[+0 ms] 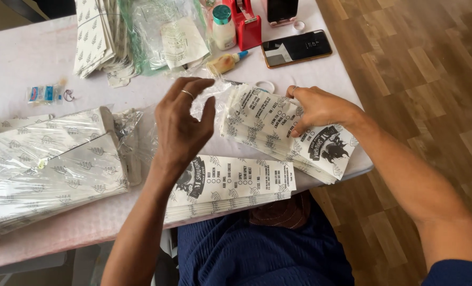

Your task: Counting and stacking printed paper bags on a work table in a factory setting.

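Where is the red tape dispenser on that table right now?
The red tape dispenser stands at the table's far edge, top centre of the head view, between a white bottle with a teal cap and a black phone.
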